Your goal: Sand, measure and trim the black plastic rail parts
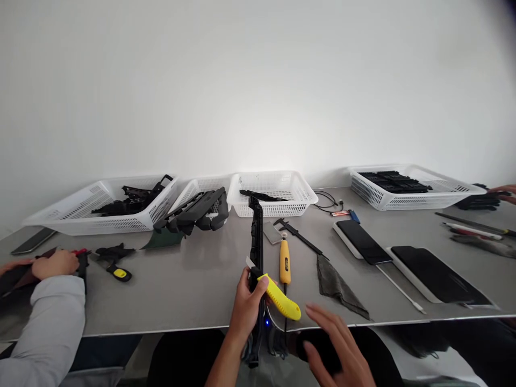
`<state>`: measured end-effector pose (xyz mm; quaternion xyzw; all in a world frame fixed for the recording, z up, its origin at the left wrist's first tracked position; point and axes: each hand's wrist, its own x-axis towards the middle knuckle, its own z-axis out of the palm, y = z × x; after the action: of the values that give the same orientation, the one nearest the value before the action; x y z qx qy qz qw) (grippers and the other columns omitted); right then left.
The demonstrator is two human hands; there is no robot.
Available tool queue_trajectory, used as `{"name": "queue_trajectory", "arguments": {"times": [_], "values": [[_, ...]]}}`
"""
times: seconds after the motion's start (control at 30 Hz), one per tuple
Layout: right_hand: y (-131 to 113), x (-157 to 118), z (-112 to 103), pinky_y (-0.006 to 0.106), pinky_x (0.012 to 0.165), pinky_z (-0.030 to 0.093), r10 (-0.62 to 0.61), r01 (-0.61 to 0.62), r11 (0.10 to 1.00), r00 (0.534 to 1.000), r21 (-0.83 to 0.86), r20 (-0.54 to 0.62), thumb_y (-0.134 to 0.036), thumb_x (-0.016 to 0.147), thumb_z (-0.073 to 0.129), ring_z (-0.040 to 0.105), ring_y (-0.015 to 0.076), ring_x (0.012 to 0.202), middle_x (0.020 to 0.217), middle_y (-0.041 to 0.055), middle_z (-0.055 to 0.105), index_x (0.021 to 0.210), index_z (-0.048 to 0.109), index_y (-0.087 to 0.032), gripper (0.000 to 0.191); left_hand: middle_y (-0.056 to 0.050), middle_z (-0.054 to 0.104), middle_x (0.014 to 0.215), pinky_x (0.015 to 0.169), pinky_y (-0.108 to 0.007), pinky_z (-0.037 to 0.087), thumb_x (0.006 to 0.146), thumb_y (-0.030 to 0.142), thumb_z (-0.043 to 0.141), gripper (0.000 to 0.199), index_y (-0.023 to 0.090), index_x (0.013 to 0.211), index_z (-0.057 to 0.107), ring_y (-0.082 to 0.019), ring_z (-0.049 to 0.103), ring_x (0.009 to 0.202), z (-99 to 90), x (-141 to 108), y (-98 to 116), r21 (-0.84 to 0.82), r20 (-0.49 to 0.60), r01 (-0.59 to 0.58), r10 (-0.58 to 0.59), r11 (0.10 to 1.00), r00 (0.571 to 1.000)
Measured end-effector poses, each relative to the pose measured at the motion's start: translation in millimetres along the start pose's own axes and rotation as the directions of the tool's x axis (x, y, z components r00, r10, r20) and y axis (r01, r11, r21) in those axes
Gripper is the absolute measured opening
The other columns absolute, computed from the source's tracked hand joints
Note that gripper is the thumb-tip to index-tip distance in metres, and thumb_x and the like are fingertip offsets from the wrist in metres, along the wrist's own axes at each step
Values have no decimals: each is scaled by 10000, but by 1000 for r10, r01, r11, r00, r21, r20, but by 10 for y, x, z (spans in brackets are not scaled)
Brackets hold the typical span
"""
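My left hand (245,306) is closed around a long black plastic part (256,236), which stands nearly upright over the table's front edge. Under the same thumb lies a yellow utility knife (280,298), its blade pointing up and left across the part. To the right, my right hand (336,341) is open, fingers spread, just off the knife's handle end and holding nothing. Behind the knife, a yellow-handled corded tool (285,260) rests on the table beside a black caliper (300,236).
White baskets (274,208) with black parts line the wall. A grey cloth (338,285), phones on white blocks (363,242) and a cable (401,287) lie right. At left, a co-worker's hands (56,263) handle dark material near a knife (116,271); another person's hand (506,192) shows far right.
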<state>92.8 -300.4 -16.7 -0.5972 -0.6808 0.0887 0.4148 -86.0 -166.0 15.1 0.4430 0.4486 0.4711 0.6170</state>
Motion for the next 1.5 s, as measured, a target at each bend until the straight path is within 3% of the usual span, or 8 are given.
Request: {"name": "queue_trajectory", "arguments": {"times": [0.13,0.33,0.5,0.63,0.83,1.1,1.3,1.5], "values": [[-246,707,137,364,1080,554,-37,16,992,985,126,168,-279,981,604,631,242,1291,1438,76,608,1487,542,-305,510,-7,683,845,625,-236,500,788,586,807,504,187,1049,643,-138,606,681,-19,-9,27,-18,-38,-11,10,1000,999],[102,1046,145,310,987,545,-4,-35,949,993,312,122,-273,1023,486,692,216,1116,1245,99,706,1235,716,-212,318,3,671,699,580,-236,473,845,581,757,518,178,1151,646,-135,583,581,-31,-10,36,-55,53,64,-61,996,997],[287,1073,40,271,813,529,121,-131,918,991,374,52,-367,995,522,704,200,893,1004,69,759,1061,765,-180,314,-92,761,995,614,-248,503,863,565,738,488,167,1141,689,-128,617,642,7,-23,135,-95,98,83,-74,992,992],[271,1042,23,259,763,506,175,-201,897,979,394,101,-381,955,550,698,194,825,914,48,765,981,788,-186,308,-104,763,960,629,-268,518,902,616,668,487,159,1070,684,-152,637,663,20,-17,160,-82,111,80,-71,993,991],[291,1037,31,271,766,520,320,-303,876,947,375,19,-443,942,562,705,224,861,967,68,780,990,794,-170,362,-53,709,795,603,-255,492,926,649,626,488,173,1036,648,-140,596,612,17,-32,114,-81,93,81,-73,993,993],[287,1046,1,276,754,514,326,-316,862,944,397,43,-473,943,569,690,236,888,988,76,773,1025,792,-175,382,-7,636,734,531,-211,403,968,631,577,465,193,1110,634,-106,497,563,-3,-73,107,-24,117,83,-80,996,990],[314,1019,-15,276,724,511,302,-333,843,943,422,142,-438,907,561,684,223,794,851,57,761,902,809,-164,369,8,607,732,552,-224,415,960,681,546,535,203,1193,611,-116,480,573,6,-77,119,-35,103,94,-90,995,991],[288,993,-47,268,687,501,301,-319,840,947,440,112,-440,873,575,658,202,715,767,52,735,833,797,-163,358,17,573,671,533,-236,385,943,744,502,647,197,1271,606,-135,465,565,-7,-96,98,-3,62,67,-66,998,996]]}}
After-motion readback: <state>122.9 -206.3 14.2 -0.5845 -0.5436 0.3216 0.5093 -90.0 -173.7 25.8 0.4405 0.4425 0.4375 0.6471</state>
